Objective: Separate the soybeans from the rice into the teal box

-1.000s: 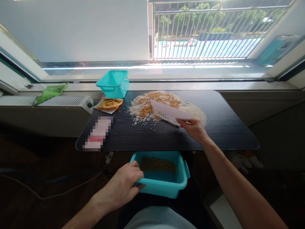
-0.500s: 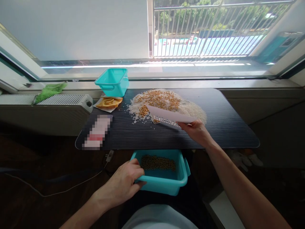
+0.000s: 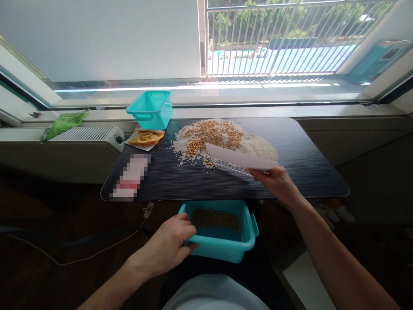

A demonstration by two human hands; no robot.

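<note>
My left hand [image 3: 177,240] is closed over the near left corner of a turquoise plastic bin [image 3: 222,249], its fingers inside the rim. The bin is at the table's front edge, with a layer of small round beans [image 3: 214,218] on its floor. My right hand [image 3: 274,183] grips the right end of a white card [image 3: 240,159] with a row of slots along its lower edge. The card is tilted over the front of a pile of white rice [image 3: 260,146] mixed with golden round beans [image 3: 221,131], like soybeans. A few beans lie by the card's left end.
The dark table [image 3: 309,172] bears a second turquoise bin [image 3: 155,112] at the back left. A folded yellow cloth [image 3: 146,137] on white paper and a blurred-out flat item [image 3: 130,176] are on the left. A radiator [image 3: 87,137] with a green cloth [image 3: 66,124] stands beyond.
My right hand has drawn the white card slightly right and toward me, exposing more beans at its left end. My left hand keeps its hold on the bin.
</note>
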